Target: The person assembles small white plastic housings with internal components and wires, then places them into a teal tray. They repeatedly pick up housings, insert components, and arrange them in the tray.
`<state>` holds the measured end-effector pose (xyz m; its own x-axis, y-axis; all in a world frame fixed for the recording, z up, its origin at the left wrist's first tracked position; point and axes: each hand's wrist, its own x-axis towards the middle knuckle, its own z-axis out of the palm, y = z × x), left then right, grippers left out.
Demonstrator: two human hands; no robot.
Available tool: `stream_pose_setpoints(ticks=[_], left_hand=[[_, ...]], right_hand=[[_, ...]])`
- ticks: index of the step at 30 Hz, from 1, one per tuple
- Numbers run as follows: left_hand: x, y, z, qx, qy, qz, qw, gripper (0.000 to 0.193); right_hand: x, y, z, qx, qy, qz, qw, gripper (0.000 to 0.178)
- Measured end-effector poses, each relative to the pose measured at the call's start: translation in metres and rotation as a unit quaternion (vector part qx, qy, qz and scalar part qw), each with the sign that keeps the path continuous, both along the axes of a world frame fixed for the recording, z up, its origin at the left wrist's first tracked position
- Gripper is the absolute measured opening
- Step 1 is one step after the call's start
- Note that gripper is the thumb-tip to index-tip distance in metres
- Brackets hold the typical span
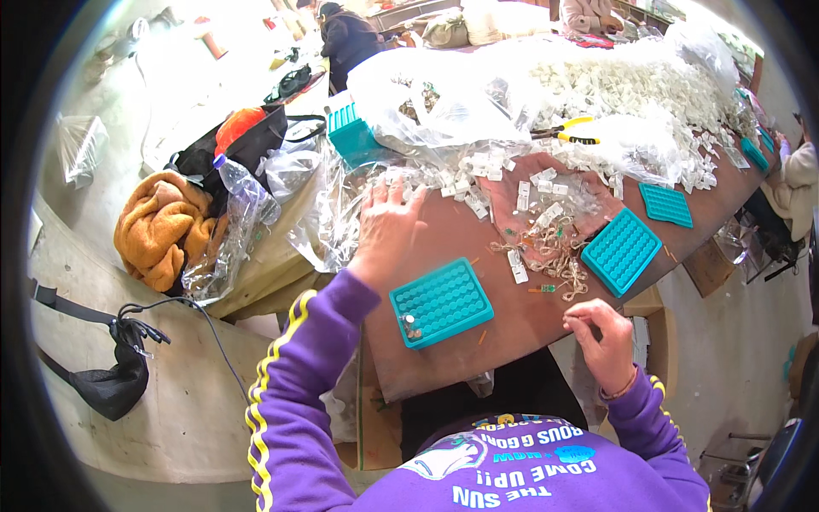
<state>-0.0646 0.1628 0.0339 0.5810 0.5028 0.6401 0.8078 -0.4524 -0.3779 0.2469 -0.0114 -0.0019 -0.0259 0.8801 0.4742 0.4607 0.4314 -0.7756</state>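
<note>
My left hand [391,226] lies with its fingers stretched out at the edge of a heap of small clear-white plastic pieces [444,175]. My right hand [604,340] hovers over the near edge of the brown table [418,371], thumb and fingertips pinched together; anything between them is too small to make out. Between my hands sits a teal ribbed tray [448,299], with a few small round metal bits [410,326] in its left corner. Beyond my right hand is a tangle of beige cords [559,264] with small plastic pieces among it.
Two more teal trays, a nearer one [621,252] and a farther one [665,205], lie to the right. Yellow-and-black pliers [573,132] rest on the big plastic pile [631,85]. At left are an orange-brown cloth [162,226] and a bottle [247,188]. Other people sit farther off.
</note>
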Motion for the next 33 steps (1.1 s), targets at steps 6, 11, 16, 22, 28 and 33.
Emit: stream_pose_setpoints(ticks=[6,11,16,22,28,33], left_hand=[[0.023,0.076,-0.036,-0.320,-0.011,0.006,0.947,0.025],[0.032,0.106,-0.061,-0.246,-0.004,0.038,0.969,0.017],[0.017,0.116,-0.063,-0.303,-0.107,-0.024,0.947,0.012],[0.032,0.106,-0.066,-0.326,-0.111,0.002,0.939,0.017],[0.026,0.110,-0.065,-0.332,-0.099,-0.007,0.938,0.016],[0.027,0.103,-0.065,-0.344,-0.146,-0.026,0.927,0.018]], right_hand=[[0.014,-0.018,-0.014,-0.048,0.038,-0.029,0.998,0.005],[0.025,-0.026,-0.019,-0.065,0.031,-0.033,0.997,0.002],[0.019,-0.020,-0.015,-0.068,0.039,-0.013,0.997,0.003],[-0.010,0.018,0.004,0.039,-0.065,0.057,0.996,0.005],[-0.027,0.065,0.011,0.088,-0.152,0.050,0.983,0.008],[-0.053,0.142,0.004,0.191,-0.389,0.080,0.898,0.010]])
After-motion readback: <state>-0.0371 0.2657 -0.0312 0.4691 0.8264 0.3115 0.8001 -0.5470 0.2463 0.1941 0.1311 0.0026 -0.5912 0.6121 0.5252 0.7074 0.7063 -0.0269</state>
